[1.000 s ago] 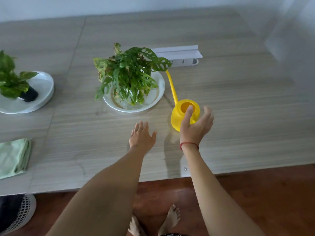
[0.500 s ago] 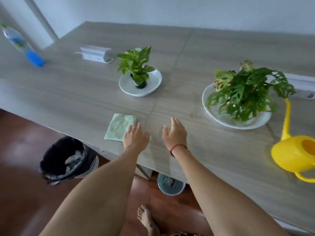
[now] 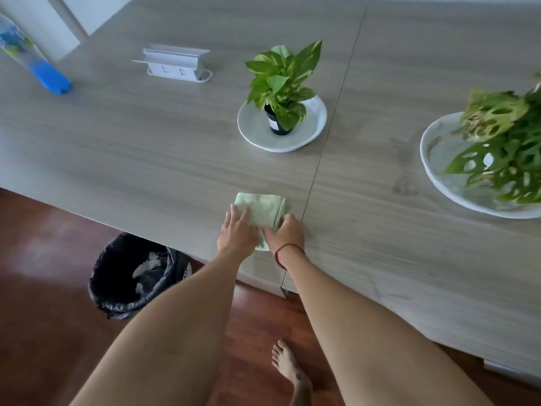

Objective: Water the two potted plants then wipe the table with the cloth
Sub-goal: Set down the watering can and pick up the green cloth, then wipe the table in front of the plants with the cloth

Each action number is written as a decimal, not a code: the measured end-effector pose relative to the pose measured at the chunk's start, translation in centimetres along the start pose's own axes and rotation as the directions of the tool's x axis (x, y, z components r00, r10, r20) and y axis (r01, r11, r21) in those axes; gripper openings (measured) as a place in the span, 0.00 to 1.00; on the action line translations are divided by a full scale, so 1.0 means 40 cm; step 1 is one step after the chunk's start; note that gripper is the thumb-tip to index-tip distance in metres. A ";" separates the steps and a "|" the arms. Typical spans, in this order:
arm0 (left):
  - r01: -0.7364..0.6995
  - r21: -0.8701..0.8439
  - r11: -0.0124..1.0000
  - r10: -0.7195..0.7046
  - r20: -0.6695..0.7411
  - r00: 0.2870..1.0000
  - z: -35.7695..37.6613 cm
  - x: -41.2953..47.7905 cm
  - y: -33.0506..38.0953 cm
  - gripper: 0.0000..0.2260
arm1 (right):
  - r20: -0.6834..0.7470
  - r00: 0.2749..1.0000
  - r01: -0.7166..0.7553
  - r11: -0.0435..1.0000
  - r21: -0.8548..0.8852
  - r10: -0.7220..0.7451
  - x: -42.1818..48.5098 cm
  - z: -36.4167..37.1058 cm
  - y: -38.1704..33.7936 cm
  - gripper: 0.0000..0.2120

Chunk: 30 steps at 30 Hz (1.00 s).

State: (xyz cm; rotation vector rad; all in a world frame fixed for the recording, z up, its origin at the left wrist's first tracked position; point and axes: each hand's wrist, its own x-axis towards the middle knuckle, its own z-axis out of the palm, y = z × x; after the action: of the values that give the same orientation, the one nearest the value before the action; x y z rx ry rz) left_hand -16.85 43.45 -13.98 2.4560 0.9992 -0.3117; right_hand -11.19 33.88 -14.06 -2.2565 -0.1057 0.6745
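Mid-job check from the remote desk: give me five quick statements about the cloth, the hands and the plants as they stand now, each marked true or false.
1. Both hands are on the green cloth. True: the left hand lies flat on it and the right hand curls over its right edge.
2. The cloth lies at the far side of the table. False: it lies at the near edge, by the seam.
3. The small plant stands in a dark pot on a white dish. True.
4. The cloth is spread out flat in one layer. False: it is folded.
5. The large plant is to the left of the small one. False: it is to its right.
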 end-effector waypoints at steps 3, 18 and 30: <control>0.027 -0.138 0.990 -0.050 -0.166 0.985 -0.001 0.000 0.010 0.21 | -0.039 0.992 -0.119 0.988 0.101 0.124 0.012 0.022 -0.005 0.17; -0.063 -0.445 0.893 0.063 -0.015 0.998 0.112 -0.046 0.299 0.17 | -0.317 0.927 -0.199 0.979 0.037 0.200 0.000 -0.290 0.212 0.13; -0.075 -0.003 0.997 0.071 -0.304 0.950 0.180 0.040 0.194 0.20 | -0.003 0.941 0.290 0.809 -0.511 -0.339 0.066 -0.215 0.247 0.27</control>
State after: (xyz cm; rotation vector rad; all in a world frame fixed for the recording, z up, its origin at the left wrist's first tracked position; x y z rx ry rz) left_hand -10.50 35.93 -18.19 2.5708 1.0232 0.1034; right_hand -5.91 22.01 -17.23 -2.6741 -0.6699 0.3838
